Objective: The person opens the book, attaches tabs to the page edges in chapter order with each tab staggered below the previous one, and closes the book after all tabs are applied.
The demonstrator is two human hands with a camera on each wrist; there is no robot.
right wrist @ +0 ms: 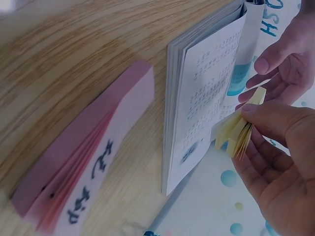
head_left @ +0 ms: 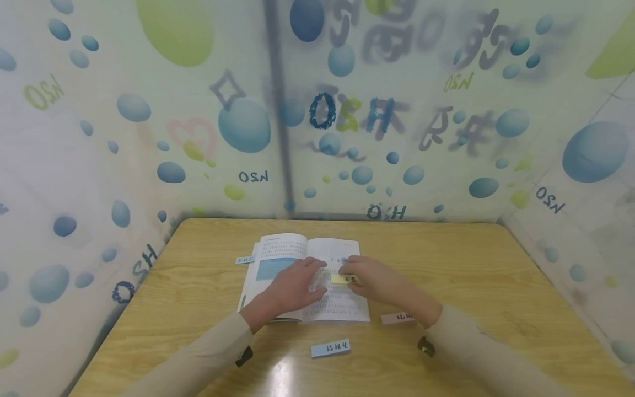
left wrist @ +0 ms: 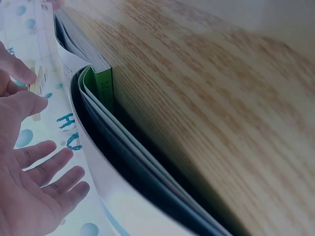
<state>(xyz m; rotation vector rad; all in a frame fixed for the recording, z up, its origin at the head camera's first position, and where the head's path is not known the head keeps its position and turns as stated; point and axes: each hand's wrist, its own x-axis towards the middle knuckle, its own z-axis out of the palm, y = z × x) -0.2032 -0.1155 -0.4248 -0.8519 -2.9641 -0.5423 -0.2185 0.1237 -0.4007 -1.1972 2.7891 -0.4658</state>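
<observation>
An open book (head_left: 334, 311) with printed pages lies on the table. Over its right page, my right hand (head_left: 374, 278) pinches a small yellow sticky-note pad (head_left: 340, 279) between thumb and fingers. In the right wrist view the sheets of this yellow pad (right wrist: 236, 135) fan apart at one end. My left hand (head_left: 296, 285) is above the middle of the book, its fingers spread and loosely bent. The left wrist view shows nothing in that left hand (left wrist: 34, 182). Whether its fingertips touch the page, I cannot tell.
A blue sticky-note pad (head_left: 331, 348) with handwriting lies in front of the book on the wooden table (head_left: 198, 342). A pink pad (head_left: 396, 318) sits near the book's right corner, partly behind my right forearm. At the left page edge a blue note (head_left: 245, 259) sticks out.
</observation>
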